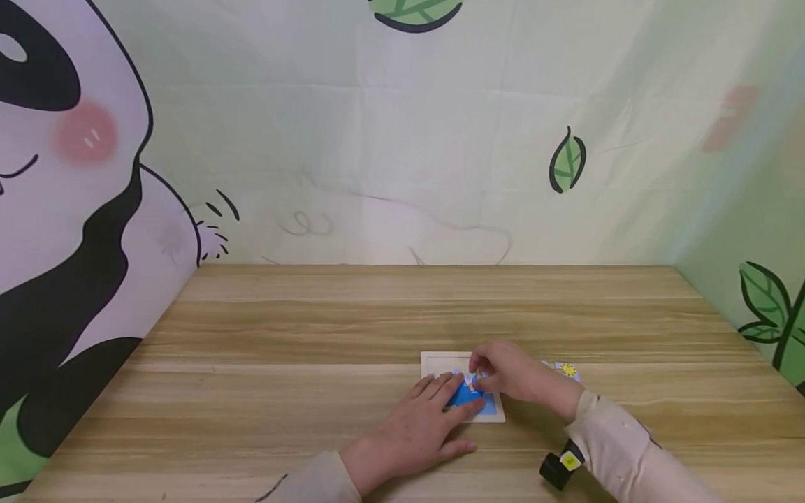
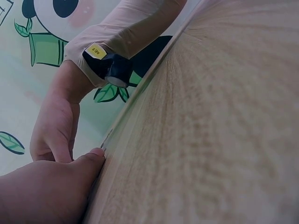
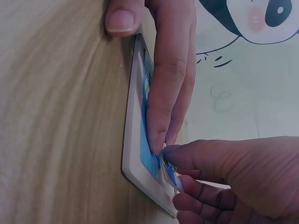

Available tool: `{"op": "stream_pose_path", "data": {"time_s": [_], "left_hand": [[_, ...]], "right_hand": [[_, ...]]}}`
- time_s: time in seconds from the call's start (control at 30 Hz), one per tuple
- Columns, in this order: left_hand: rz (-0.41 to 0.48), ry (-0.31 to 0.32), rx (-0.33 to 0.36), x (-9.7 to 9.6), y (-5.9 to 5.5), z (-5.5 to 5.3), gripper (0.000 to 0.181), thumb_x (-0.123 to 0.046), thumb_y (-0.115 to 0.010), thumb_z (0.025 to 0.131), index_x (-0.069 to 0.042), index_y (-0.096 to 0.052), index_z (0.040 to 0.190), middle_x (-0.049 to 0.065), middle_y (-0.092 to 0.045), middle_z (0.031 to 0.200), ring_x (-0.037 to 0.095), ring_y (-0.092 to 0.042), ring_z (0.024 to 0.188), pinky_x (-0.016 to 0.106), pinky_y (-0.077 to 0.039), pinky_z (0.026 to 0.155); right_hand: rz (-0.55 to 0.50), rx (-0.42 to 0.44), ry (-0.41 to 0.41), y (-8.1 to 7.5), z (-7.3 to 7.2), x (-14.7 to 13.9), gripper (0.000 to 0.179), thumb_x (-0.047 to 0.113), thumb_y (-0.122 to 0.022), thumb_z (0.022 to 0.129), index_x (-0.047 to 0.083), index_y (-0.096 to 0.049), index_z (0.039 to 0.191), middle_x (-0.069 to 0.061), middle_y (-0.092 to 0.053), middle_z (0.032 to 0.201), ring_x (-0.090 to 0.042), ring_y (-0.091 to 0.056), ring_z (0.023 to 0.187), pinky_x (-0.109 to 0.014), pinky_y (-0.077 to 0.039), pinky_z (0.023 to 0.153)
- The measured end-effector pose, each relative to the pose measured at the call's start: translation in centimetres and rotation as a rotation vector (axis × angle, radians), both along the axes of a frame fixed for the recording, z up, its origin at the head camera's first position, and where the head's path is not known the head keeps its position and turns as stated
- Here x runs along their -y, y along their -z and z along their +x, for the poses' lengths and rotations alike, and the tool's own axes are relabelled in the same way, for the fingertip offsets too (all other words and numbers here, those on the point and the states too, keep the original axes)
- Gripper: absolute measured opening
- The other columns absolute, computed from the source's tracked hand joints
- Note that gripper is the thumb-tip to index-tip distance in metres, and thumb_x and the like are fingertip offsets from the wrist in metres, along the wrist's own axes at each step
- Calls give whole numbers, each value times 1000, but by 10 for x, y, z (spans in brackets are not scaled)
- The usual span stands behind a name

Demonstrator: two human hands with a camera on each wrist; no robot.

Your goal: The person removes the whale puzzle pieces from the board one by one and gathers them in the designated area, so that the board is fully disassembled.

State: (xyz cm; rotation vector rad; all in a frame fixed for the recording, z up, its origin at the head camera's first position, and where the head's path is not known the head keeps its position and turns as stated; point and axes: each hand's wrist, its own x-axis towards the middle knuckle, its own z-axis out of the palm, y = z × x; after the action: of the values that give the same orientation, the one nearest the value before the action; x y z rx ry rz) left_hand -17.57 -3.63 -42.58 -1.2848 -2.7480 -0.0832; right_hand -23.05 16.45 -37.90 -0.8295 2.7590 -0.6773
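Observation:
A shallow puzzle tray (image 1: pixel 434 358) with a pale frame lies on the table, blue picture pieces inside it. My left hand (image 1: pixel 411 426) rests over the tray's near left part, fingers stretched out and fingertips on the blue picture (image 1: pixel 465 395). From the right, my right hand (image 1: pixel 512 374) reaches over the tray. Between its thumb and fingers it pinches a puzzle piece (image 3: pixel 174 180), blue and white, which stands tilted at the tray in the right wrist view. The left fingertips touch or nearly touch that piece. Both hands cover much of the picture.
Beyond the right wrist lies a puzzle piece with a yellow sun (image 1: pixel 569 370), partly hidden with others by the forearm. A black wrist camera (image 1: pixel 556 471) hangs under the right sleeve. The wood-grain table (image 1: pixel 283 335) meets a printed panda backdrop (image 1: pixel 402 154) behind.

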Motion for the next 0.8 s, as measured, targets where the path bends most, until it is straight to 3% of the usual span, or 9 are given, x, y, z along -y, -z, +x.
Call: {"op": "stream_pose_path", "data": {"time_s": [0.8], "left_hand": [[11, -16, -1, -1, -1, 1, 56, -57, -38, 98, -32, -38, 147, 14, -37, 153, 27, -36, 142, 43, -31, 116]], "right_hand": [[-24, 19, 6, -2, -4, 0, 7, 8, -70, 84, 7, -64, 87, 0, -61, 81, -9, -52, 75, -20, -45, 68]]}}
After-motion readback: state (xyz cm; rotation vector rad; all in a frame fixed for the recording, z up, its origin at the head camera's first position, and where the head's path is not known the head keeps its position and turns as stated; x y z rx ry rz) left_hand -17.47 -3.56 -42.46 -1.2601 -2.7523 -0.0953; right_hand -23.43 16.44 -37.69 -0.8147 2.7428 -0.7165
